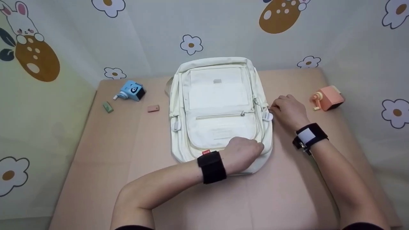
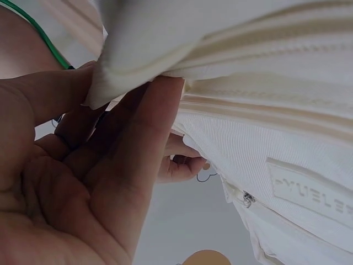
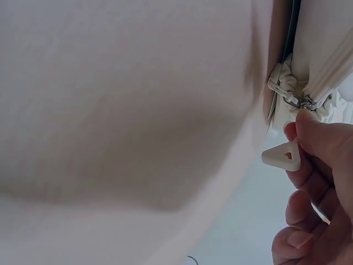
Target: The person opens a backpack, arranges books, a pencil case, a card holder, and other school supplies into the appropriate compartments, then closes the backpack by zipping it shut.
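Note:
A cream-white backpack (image 1: 220, 127) lies on the table with its front pocket facing up. My left hand (image 1: 243, 155) is at its lower right part. In the left wrist view, the thumb and fingers of that hand pinch a fold of the backpack's fabric (image 2: 149, 49). At the bag's right edge, my right hand (image 1: 290, 111) pinches a zipper pull. The right wrist view shows the pull's pale triangular tab (image 3: 282, 157) sticking out by the fingers, with the metal zipper slider (image 3: 305, 102) just beyond the fingertips.
Left of the backpack lie a blue crank pencil sharpener (image 1: 131, 90), a green eraser (image 1: 108, 107) and a pink eraser (image 1: 153, 108). An orange crank sharpener (image 1: 330, 97) stands at the right. Patterned cloth (image 1: 153, 35) hangs behind the table (image 1: 105, 166) and at both sides.

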`<state>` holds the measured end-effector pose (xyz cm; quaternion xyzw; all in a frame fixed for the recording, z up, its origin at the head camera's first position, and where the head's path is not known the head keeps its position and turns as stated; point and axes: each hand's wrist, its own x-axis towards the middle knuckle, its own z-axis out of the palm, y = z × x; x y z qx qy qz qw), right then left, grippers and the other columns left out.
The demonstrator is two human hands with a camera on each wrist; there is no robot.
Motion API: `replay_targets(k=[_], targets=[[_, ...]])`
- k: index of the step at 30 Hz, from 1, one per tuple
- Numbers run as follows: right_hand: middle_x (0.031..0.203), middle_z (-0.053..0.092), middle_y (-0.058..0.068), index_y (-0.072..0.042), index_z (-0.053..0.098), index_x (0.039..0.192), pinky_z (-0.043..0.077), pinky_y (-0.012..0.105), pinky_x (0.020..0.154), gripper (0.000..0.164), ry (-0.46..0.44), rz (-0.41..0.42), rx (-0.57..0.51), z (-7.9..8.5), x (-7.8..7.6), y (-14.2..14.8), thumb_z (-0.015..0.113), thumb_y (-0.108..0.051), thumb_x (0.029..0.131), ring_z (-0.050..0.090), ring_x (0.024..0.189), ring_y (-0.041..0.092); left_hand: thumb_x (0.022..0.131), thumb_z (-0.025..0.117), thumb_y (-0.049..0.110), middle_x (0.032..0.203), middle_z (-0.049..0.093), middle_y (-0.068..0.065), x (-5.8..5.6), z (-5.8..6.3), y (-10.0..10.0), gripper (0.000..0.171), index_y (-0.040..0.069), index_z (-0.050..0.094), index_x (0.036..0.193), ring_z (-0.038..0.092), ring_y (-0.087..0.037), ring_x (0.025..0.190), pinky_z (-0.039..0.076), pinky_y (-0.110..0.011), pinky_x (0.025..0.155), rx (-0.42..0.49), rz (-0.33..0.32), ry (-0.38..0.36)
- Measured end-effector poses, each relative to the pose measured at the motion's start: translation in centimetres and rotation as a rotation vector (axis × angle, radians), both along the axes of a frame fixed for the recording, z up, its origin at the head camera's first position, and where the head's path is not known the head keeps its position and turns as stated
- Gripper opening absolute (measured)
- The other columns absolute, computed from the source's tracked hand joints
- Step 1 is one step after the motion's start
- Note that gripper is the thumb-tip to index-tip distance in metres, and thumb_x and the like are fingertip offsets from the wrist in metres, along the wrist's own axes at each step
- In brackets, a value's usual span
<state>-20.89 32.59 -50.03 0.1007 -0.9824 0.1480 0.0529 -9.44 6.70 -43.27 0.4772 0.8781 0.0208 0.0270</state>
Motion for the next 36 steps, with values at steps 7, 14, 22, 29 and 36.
replay_targets(k=[7, 14, 22, 29, 36], targets=[[0.100, 0.069, 0.012, -0.006, 0.076, 0.102, 0.049, 0.050, 0.074, 0.016, -0.013, -0.046, -0.045, 0.3, 0.1, -0.2, 0.070, -0.020, 0.097, 0.059, 0.095, 0.034, 0.097, 0.064, 0.017, 0.074, 0.064, 0.004, -0.1, -0.3, 0.0, 0.009, 0.016, 0.065, 0.088, 0.064, -0.012, 0.067, 0.052, -0.034, 0.049, 0.003, 0.000, 0.013], [0.105, 0.069, 0.014, -0.002, 0.072, 0.116, 0.049, 0.049, 0.075, 0.023, 0.079, -0.052, -0.144, 1.7, 0.3, -1.2, 0.063, -0.016, 0.100, 0.060, 0.095, 0.032, 0.101, 0.061, 0.038, 0.071, 0.063, 0.004, -0.6, 0.1, -0.5, 0.028, 0.017, 0.065, 0.083, 0.063, -0.015, 0.064, 0.050, -0.037, 0.051, 0.027, 0.040, -0.087], [0.107, 0.068, 0.014, -0.002, 0.070, 0.119, 0.050, 0.048, 0.081, 0.027, 0.045, 0.074, -0.177, 2.8, 0.1, -3.4, 0.068, -0.017, 0.097, 0.060, 0.101, 0.032, 0.101, 0.058, 0.027, 0.083, 0.066, -0.003, -4.0, 2.0, -1.4, 0.021, 0.013, 0.067, 0.089, 0.063, -0.023, 0.072, 0.052, -0.040, 0.055, 0.036, 0.154, -0.087], [0.104, 0.066, 0.012, -0.003, 0.069, 0.117, 0.050, 0.046, 0.079, 0.029, -0.008, 0.082, -0.134, 2.7, -0.4, -4.3, 0.073, -0.019, 0.093, 0.059, 0.097, 0.031, 0.100, 0.058, 0.024, 0.133, 0.062, -0.012, -8.9, 1.1, -0.7, 0.037, 0.005, 0.064, 0.131, 0.057, -0.030, 0.125, 0.049, -0.039, 0.102, -0.035, 0.155, -0.023], [0.097, 0.067, 0.012, -0.004, 0.070, 0.109, 0.049, 0.047, 0.082, 0.023, 0.001, 0.096, -0.140, 2.3, -1.2, -4.9, 0.074, -0.021, 0.094, 0.060, 0.093, 0.030, 0.107, 0.045, 0.036, 0.169, 0.019, -0.011, -11.9, -0.5, 0.2, 0.066, 0.006, 0.025, 0.162, 0.014, -0.027, 0.156, 0.014, -0.042, 0.124, -0.127, 0.157, -0.059]])
